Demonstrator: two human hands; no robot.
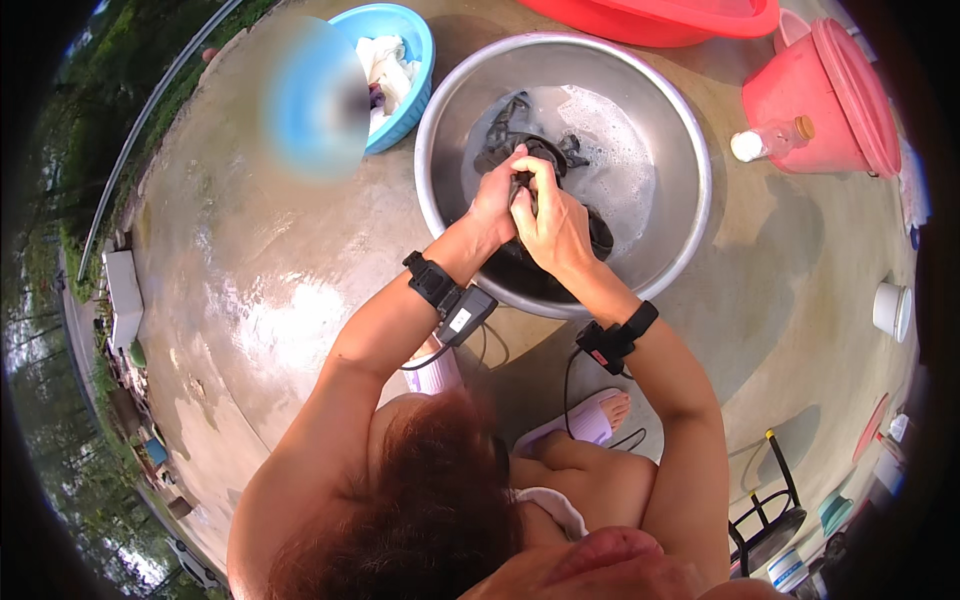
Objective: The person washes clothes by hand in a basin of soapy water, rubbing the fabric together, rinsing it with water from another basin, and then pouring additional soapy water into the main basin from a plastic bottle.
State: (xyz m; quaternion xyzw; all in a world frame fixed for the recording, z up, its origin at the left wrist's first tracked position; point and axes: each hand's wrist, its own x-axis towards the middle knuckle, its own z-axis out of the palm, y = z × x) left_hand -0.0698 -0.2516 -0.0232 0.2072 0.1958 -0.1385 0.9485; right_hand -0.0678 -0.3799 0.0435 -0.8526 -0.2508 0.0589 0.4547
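Observation:
Both hands work over a wide metal basin (686, 217) that holds sudsy water (607, 150). A dark wet cloth garment (536, 150) is bunched between them, and parts of it trail into the water. My left hand (495, 196) grips the bunch from the left side. Close against it, my right hand (553, 221) pinches the same cloth with its thumb and bent fingers. Some of the cloth is hidden under the hands and wrists. More dark cloth (600, 234) shows beside my right hand, near the basin's front.
A light blue plastic basket (420, 94) with white cloth stands back left, partly blurred. Beyond the basin is a red tub (645, 22). To the right are a lidded red bucket (795, 97), a clear bottle (776, 140) and a white container (891, 311). A black-framed stool (772, 525) stands lower right.

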